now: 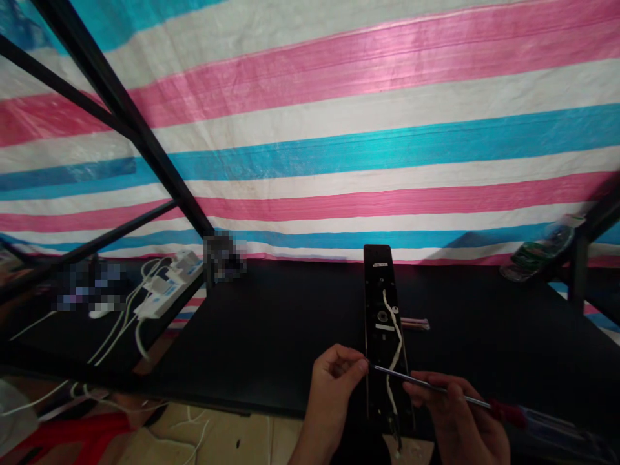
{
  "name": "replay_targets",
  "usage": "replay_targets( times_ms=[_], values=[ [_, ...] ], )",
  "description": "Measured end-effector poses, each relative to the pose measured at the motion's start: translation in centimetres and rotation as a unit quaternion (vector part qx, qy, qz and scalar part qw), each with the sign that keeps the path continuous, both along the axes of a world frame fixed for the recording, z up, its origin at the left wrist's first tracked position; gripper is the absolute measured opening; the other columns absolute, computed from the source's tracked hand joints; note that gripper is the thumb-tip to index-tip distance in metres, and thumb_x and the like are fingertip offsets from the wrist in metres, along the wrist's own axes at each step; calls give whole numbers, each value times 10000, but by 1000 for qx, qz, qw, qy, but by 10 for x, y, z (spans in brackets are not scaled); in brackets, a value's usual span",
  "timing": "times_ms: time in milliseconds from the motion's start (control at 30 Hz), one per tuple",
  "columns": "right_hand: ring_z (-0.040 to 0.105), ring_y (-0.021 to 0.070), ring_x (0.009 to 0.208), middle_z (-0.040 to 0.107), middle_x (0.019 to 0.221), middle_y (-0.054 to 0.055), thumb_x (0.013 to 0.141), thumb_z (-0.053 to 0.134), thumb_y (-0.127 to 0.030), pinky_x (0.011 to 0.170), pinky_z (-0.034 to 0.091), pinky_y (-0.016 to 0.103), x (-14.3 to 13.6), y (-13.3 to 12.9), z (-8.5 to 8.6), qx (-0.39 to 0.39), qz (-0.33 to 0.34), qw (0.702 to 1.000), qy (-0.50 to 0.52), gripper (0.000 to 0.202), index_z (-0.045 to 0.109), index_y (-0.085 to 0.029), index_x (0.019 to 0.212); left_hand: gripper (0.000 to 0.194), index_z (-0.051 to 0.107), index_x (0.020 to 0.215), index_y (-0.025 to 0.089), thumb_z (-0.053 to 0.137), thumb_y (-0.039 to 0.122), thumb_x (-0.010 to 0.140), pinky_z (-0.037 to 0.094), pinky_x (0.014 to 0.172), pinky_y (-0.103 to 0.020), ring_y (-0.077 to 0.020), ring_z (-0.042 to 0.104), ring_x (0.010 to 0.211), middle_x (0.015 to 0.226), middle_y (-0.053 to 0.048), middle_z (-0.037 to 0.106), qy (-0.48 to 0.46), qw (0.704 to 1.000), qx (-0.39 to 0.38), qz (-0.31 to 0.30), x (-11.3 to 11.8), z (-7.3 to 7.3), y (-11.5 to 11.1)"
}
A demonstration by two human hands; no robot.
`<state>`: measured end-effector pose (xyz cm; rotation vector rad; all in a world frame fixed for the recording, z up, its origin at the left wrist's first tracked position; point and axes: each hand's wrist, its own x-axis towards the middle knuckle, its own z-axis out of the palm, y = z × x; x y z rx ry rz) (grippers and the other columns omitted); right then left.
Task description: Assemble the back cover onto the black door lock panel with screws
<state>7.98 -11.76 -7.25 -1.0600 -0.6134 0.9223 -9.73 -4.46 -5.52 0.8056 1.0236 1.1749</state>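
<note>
A long black panel [377, 339] with a white cable [398, 349] along it lies in front of me, its near end at the table edge. My right hand [467, 413] is closed round the metal shaft of a screwdriver [508, 413], whose red and clear handle points off to the right. The shaft crosses over the panel, and its tip reaches the fingertips of my left hand [336, 381]. Thumb and forefinger of that hand are pinched at the tip; whatever is between them is too small to make out.
Beyond the panel's right edge lie thin pinkish sticks or packets [415, 324] on the black table [271, 323]. A plastic bottle [537, 252] leans at the back right. White power strips [169, 284] with cables are at left, beside a black metal frame [169, 174]. Striped sheeting hangs behind.
</note>
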Motion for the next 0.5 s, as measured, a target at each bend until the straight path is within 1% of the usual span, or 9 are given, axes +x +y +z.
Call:
replay_targets(
  times_ms=[100, 200, 333, 400, 500],
  values=[
    [795, 303, 776, 801, 934, 145, 827, 771, -513, 709, 680, 389, 2, 1, 1, 12, 2, 1000, 1, 316, 795, -202, 879, 356, 733, 679, 165, 976, 357, 503, 453, 638, -213, -100, 570, 629, 654, 2, 670, -56, 998, -33, 18, 4, 2, -4],
    [795, 304, 784, 800, 941, 144, 830, 768, -506, 713, 678, 392, 1, 0, 4, 14, 13, 1000, -1, 308, 797, -203, 881, 383, 726, 664, 158, 994, 346, 465, 450, 631, -221, -96, 562, 609, 632, 5, 653, -113, 991, -63, 20, 9, 7, -7],
    [795, 295, 794, 800, 941, 140, 846, 753, -495, 722, 673, 376, 3, -1, 10, 12, 25, 999, -19, 286, 799, -214, 868, 428, 713, 642, 146, 1015, 346, 415, 425, 588, -208, -78, 538, 559, 573, 16, 627, -130, 987, -87, 27, 13, 12, -9],
    [794, 298, 798, 799, 938, 139, 860, 734, -488, 719, 672, 379, 8, -2, 16, 16, 42, 997, -58, 272, 804, -225, 866, 443, 701, 633, 145, 1023, 339, 397, 428, 577, -208, -76, 540, 542, 565, 19, 624, -137, 986, -94, 25, 12, 13, -11],
    [790, 302, 810, 797, 944, 138, 875, 706, -474, 724, 671, 403, 17, -5, 31, 17, 70, 985, -154, 249, 814, -251, 883, 446, 690, 644, 145, 1026, 332, 416, 448, 569, -213, -81, 556, 539, 587, 16, 629, -176, 976, -124, 12, 11, 13, -17]
  ],
)
